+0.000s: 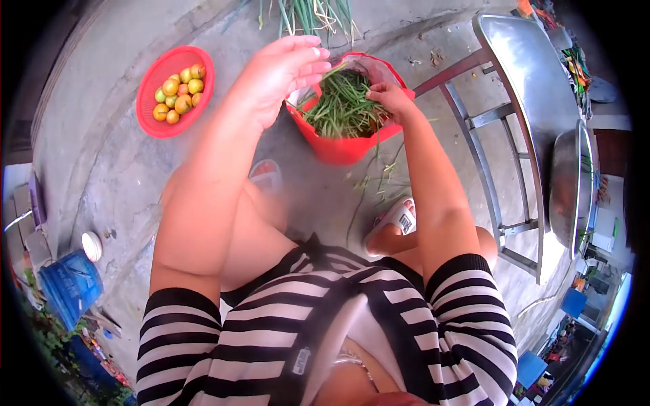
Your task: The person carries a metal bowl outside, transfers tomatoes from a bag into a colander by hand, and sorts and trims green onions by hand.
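One red bag in the upper middle, mouth up on the floor, probably so both hands can get in. One red basket, upper left, guessing it's there to stop the tomatoes rolling. One bunch of onions at the top edge. Greens fill the bag, too many to count. Two hands: left hand by the bag's left edge, fingers loosely spread; right hand opposite, fingers pinching some greens, I'd say to pick out stems. Tomatoes: I count about twelve.
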The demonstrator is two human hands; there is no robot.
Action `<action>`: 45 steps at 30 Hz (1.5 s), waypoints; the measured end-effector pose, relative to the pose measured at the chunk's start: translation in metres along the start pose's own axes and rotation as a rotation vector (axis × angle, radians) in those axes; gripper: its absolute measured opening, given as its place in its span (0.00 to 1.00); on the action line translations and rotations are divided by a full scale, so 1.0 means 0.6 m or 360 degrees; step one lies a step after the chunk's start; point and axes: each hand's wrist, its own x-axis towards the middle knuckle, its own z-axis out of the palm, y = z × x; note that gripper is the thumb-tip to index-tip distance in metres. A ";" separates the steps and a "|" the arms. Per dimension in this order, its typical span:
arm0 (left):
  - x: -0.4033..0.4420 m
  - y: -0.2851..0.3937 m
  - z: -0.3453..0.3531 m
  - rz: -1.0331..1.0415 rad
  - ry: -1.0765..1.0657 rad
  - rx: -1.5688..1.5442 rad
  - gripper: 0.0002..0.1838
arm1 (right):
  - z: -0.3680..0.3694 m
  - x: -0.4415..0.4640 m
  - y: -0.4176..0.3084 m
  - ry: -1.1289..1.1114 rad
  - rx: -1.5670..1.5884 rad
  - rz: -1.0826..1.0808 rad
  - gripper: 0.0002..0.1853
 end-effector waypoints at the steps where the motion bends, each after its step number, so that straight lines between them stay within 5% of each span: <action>1: 0.002 -0.001 0.000 0.0020 0.0015 0.0029 0.22 | 0.000 0.000 -0.004 0.0038 0.0006 -0.0029 0.18; 5: 0.002 -0.002 0.000 0.0110 0.0004 0.0139 0.22 | 0.012 -0.016 0.004 -0.0104 0.0045 0.0103 0.22; 9: -0.001 0.001 0.000 0.0120 0.0014 0.0211 0.22 | 0.028 -0.014 0.018 0.0034 -0.1259 -0.0180 0.29; 14: -0.007 0.009 -0.001 0.0154 0.0060 0.0231 0.23 | 0.063 -0.025 0.014 0.0875 -0.1403 -0.0022 0.32; 17: -0.008 0.010 -0.001 0.0164 0.0072 0.0252 0.22 | 0.061 -0.050 0.016 -0.0265 -0.1787 0.0096 0.30; 18: -0.006 0.010 -0.001 0.0159 0.0072 0.0253 0.22 | 0.066 -0.063 0.014 -0.0322 -0.1671 0.0213 0.26; 22: -0.004 0.011 -0.009 0.0203 0.0050 0.0297 0.21 | 0.049 -0.054 -0.026 0.0040 -0.1476 -0.0026 0.24; 28: -0.004 0.013 -0.005 0.0201 0.0059 0.0462 0.21 | -0.010 -0.096 -0.144 -0.0025 -0.1185 -0.0465 0.24; 31: 0.011 -0.001 -0.008 0.0261 0.0032 0.0597 0.20 | -0.027 -0.114 -0.181 0.0125 -0.1988 -0.0497 0.23; 32: 0.020 -0.007 -0.009 0.0332 0.0007 0.0726 0.21 | -0.036 -0.124 -0.195 0.0089 -0.1682 -0.0663 0.21; 37: 0.009 -0.021 0.015 0.0826 -0.0120 0.1400 0.27 | -0.020 -0.252 -0.310 -0.0082 -0.1816 -0.0728 0.18; 39: 0.013 -0.034 0.033 0.1362 -0.0210 0.1538 0.38 | -0.007 -0.311 -0.352 -0.0311 -0.1830 -0.0858 0.19; 41: -0.004 -0.027 0.066 0.1453 -0.0336 0.1519 0.42 | 0.014 -0.376 -0.389 -0.0372 -0.1872 -0.0985 0.20; 45: -0.039 0.005 0.107 0.0378 -0.0719 0.0624 0.28 | -0.026 -0.429 -0.391 -0.0354 -0.1252 -0.1087 0.24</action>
